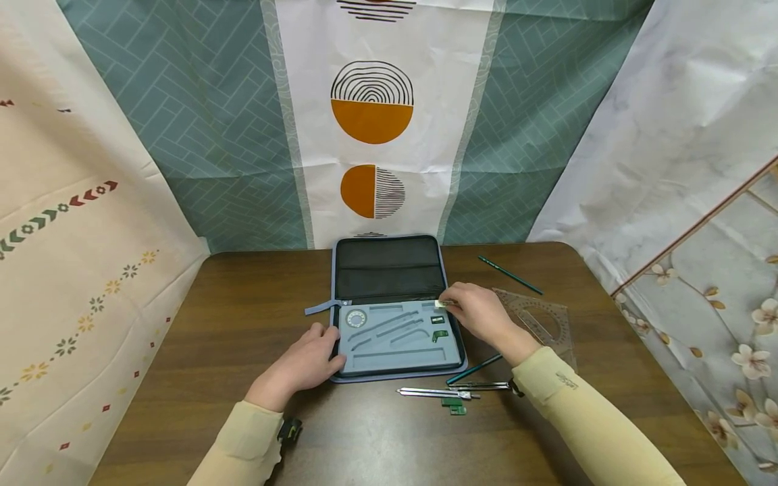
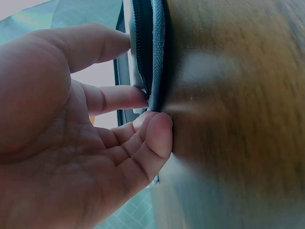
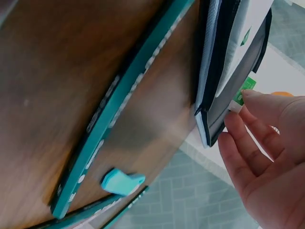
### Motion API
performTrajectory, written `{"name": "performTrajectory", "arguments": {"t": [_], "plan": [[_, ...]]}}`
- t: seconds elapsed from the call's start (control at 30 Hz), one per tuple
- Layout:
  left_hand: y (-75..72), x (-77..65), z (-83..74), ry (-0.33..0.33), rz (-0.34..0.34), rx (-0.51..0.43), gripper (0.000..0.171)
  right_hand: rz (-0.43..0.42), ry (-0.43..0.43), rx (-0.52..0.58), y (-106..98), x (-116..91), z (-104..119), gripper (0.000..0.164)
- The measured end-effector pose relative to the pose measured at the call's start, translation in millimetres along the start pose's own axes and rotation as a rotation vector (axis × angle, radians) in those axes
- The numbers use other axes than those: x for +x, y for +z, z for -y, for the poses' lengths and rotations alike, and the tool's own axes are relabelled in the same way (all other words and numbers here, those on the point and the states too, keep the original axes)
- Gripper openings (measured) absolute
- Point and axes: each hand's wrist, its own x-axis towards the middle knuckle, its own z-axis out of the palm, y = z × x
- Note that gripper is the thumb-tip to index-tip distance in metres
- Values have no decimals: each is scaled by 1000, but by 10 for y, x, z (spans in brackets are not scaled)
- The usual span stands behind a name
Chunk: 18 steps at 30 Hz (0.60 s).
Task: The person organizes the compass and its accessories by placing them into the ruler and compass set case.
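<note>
An unzipped geometry case [image 1: 389,264] lies open at the back middle of the table, with a pale blue moulded tray [image 1: 383,347] in its near half. My left hand [image 1: 306,361] holds the tray side's left edge; in the left wrist view the thumb and index finger reach over the zip [image 2: 138,43] and the other fingers curl against the outside. At the tray's far right corner, my right hand [image 1: 480,314] pinches a small eraser [image 3: 248,85] with a green and white surface. A round dial [image 1: 356,318], a small sharpener [image 1: 437,320] and a green piece [image 1: 440,335] sit in the tray.
To the right lie a clear set square [image 1: 562,324], a green pencil [image 1: 510,275] and a second pencil [image 1: 474,369]. Metal compasses [image 1: 434,393] and small green pieces [image 1: 456,409] lie in front of the case. A blue strap [image 1: 319,308] sticks out left.
</note>
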Motion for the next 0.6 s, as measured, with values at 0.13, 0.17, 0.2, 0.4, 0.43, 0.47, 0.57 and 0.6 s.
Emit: {"name": "performTrajectory", "arguments": {"t": [0.13, 0.17, 0.2, 0.4, 0.43, 0.47, 0.57, 0.6], "plan": [[-4, 1, -10, -6, 4, 0, 36, 14, -12, -8, 45, 26, 36, 22], [-7, -1, -12, -7, 5, -1, 36, 16, -15, -11, 57, 37, 45, 22], [-8, -3, -13, -7, 5, -1, 35, 17, -18, -14, 66, 46, 52, 21], [-6, -6, -12, -8, 4, -3, 35, 16, -20, -30, 88, 107, 91, 20], [-6, -6, -12, -9, 4, -3, 36, 21, -19, -31, 89, 115, 98, 20], [-7, -6, -12, -9, 4, -4, 37, 28, -17, -30, 91, 122, 103, 20], [-9, -8, -12, -8, 4, -6, 37, 48, -15, -36, 99, 142, 117, 19], [-10, -9, -12, -8, 4, -6, 37, 52, -15, -40, 102, 148, 122, 19]]}}
